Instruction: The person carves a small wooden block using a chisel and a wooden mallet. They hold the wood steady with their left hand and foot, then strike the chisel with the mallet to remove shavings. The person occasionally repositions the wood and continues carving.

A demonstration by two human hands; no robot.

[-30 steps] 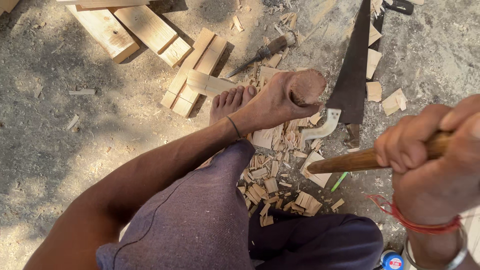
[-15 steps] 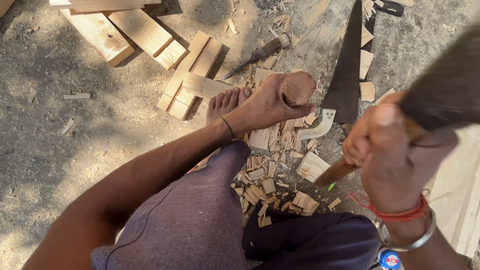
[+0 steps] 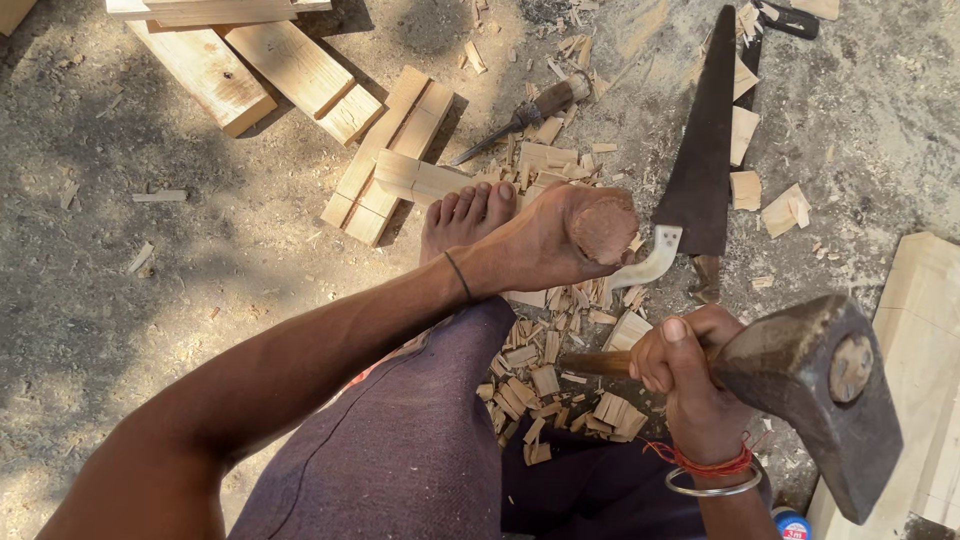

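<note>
Left hand [image 3: 545, 245] clamps round post [image 3: 603, 228] upright on ground, ahead-left of hatchet [image 3: 810, 385]. Right hand [image 3: 690, 375] grips handle; head raised right of post, handle axis roughly horizontal. Left nearer post.

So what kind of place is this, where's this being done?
Most likely an outdoor woodworking spot on bare ground. Cut planks and wood chips lie on the dirt, a handsaw rests nearby, and the right hand holds an axe.

rusty brown hammer head [image 3: 815, 395], red wrist thread [image 3: 700, 462], purple trousers [image 3: 400, 450]
</note>
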